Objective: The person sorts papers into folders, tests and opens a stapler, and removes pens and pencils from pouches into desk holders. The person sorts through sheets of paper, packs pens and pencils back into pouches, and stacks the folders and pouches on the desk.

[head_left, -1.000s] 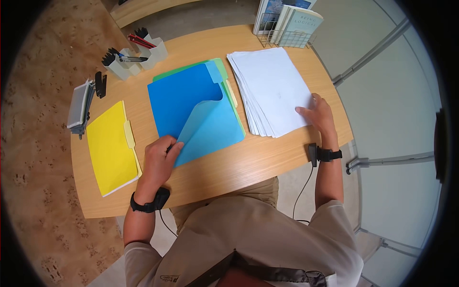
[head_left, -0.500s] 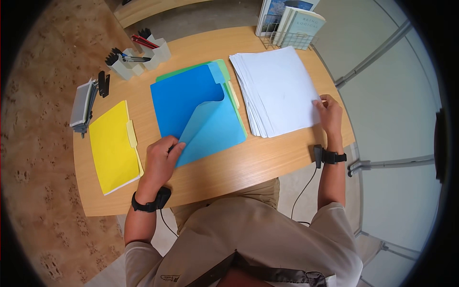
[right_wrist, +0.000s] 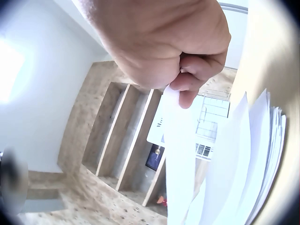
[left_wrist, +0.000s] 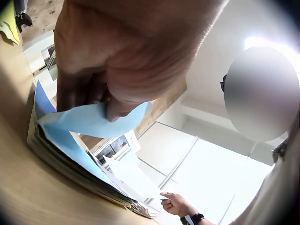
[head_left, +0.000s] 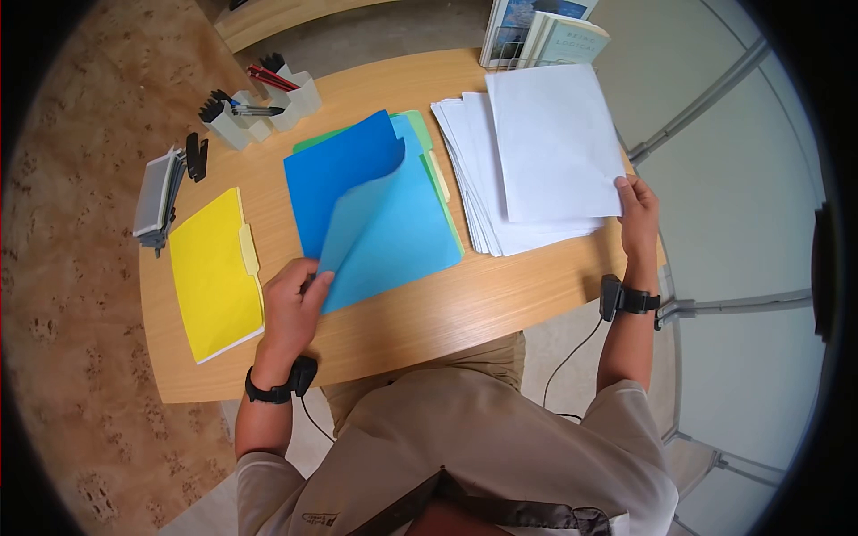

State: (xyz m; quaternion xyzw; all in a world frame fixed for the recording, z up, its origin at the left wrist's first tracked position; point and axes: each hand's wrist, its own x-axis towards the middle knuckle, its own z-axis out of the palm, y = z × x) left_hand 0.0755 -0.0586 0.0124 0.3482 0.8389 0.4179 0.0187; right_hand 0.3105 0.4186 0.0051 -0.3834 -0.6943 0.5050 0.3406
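Observation:
My left hand (head_left: 295, 299) pinches the near left corner of a blue folder's (head_left: 402, 232) light-blue cover, which curls up and shows the darker blue inside. In the left wrist view the thumb presses on the raised cover (left_wrist: 89, 123). Beneath the blue folder, a green folder (head_left: 420, 125) and a cream tab stick out. My right hand (head_left: 639, 214) pinches a white sheet (head_left: 554, 143) at its near right corner, raised over a fanned stack of white paper (head_left: 478, 201). The right wrist view shows this sheet (right_wrist: 180, 154) edge-on, hanging from thumb and fingers.
A yellow folder (head_left: 214, 277) with white paper inside lies at the left. Along the back left stand a black stapler (head_left: 197, 157), pale pen holders (head_left: 237, 129) and a grey-white upright holder (head_left: 159, 196). Books (head_left: 567, 43) stand in a wire rack at the back right.
The right hand has taken hold of the top sheet, lifted it off the stack and moved right. The left hand has shifted slightly and the blue cover curls up more.

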